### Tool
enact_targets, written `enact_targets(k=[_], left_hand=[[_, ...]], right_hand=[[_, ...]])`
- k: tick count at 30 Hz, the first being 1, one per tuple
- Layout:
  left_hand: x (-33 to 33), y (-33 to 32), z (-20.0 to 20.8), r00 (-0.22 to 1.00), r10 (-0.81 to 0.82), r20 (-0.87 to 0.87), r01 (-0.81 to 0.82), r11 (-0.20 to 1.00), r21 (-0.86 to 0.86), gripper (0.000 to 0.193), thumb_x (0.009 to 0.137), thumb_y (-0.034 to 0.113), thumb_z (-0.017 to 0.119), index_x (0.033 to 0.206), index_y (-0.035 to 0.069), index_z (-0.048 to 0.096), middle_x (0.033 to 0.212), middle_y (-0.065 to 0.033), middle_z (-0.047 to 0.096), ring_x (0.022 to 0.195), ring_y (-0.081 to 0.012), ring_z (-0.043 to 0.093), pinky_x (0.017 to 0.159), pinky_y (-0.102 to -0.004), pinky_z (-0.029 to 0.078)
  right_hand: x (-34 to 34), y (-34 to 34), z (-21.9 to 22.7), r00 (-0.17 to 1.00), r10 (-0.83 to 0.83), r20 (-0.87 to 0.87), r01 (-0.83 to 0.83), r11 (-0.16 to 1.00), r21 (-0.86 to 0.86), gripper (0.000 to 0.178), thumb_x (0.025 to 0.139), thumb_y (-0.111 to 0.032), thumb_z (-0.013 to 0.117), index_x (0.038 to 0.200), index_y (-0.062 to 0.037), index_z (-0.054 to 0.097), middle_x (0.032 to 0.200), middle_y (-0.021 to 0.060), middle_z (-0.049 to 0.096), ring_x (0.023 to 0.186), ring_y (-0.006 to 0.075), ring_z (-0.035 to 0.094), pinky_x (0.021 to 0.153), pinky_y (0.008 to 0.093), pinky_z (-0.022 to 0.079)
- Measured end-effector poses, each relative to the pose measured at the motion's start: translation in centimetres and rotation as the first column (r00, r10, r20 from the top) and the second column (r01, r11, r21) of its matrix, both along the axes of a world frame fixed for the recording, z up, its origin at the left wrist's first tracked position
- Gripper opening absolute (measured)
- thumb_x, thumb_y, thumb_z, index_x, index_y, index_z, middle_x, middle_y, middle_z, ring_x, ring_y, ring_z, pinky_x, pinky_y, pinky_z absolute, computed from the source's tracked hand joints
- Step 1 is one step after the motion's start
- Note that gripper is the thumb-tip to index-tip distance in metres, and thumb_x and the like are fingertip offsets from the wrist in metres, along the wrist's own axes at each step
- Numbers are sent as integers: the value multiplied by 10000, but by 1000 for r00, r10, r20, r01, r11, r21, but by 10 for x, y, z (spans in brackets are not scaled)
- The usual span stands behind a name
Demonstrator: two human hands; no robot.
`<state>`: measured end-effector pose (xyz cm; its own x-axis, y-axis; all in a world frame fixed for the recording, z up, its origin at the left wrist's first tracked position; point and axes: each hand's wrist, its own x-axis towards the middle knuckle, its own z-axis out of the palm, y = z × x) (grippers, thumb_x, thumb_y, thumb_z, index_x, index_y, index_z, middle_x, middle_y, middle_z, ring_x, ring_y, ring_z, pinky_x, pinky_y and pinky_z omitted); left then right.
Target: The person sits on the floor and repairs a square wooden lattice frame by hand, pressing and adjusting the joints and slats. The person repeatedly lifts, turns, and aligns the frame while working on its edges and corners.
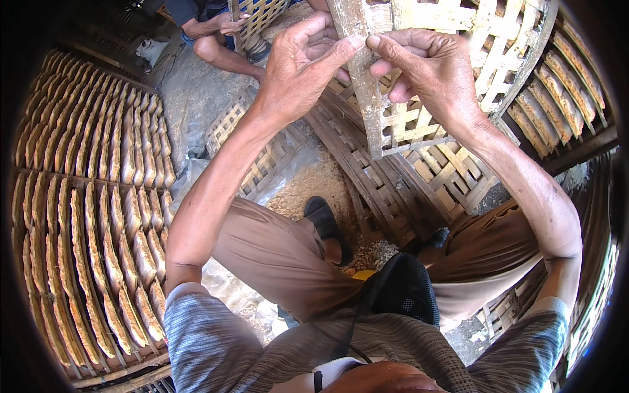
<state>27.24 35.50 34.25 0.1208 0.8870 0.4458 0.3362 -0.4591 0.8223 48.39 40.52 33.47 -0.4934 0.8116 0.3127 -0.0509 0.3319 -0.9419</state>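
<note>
A woven bamboo rack (pixel 445 56) with a weathered wooden side bar (pixel 364 85) is tilted up in front of me. My left hand (pixel 298 75) is at the bar's left side, its thumb pressed on the bar's face and its other fingers partly hidden behind the edge. My right hand (pixel 432 69) is over the woven strips just right of the bar. Its thumb and forefinger close at the bar, the tips almost meeting my left thumb, while the other fingers curl loosely. Anything pinched between the right fingertips is too small to make out.
Racks with rows of pale brown slabs (pixel 85 223) stand along the left; more slabs (pixel 557 92) are at the upper right. Stacked bamboo racks (pixel 393 190) lie below the held one, near sawdust-like crumbs (pixel 304 190). Another person's hand (pixel 230 25) is by a woven panel (pixel 265 14).
</note>
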Motion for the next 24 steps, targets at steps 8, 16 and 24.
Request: enact_targets(k=[8,16,24], left_hand=[[5,-5,4,1000,10,19,-10,1000,-8,311,1008,202,728,1244,2,689,1131,-94,763,974,-144,742,697,-273,622],[11,-5,14,995,35,96,-24,993,-113,330,1020,101,673,1313,-45,628,1169,-152,738,1006,-197,738,790,-307,649],[18,-4,19,993,39,110,-21,986,-165,337,1025,47,643,1329,-91,598,1199,-203,722,1005,-220,741,807,-323,664]], right_hand=[[7,0,-1,979,-40,198,-25,948,318,111,952,-99,706,914,-29,784,684,75,738,531,97,668,479,252,563],[37,13,-5,799,-183,573,-275,736,618,222,876,-153,809,720,-45,694,556,81,630,513,168,639,495,341,501],[25,17,-5,856,-287,431,-130,687,715,326,900,-158,795,1220,-107,761,759,113,760,657,221,740,601,362,597]])
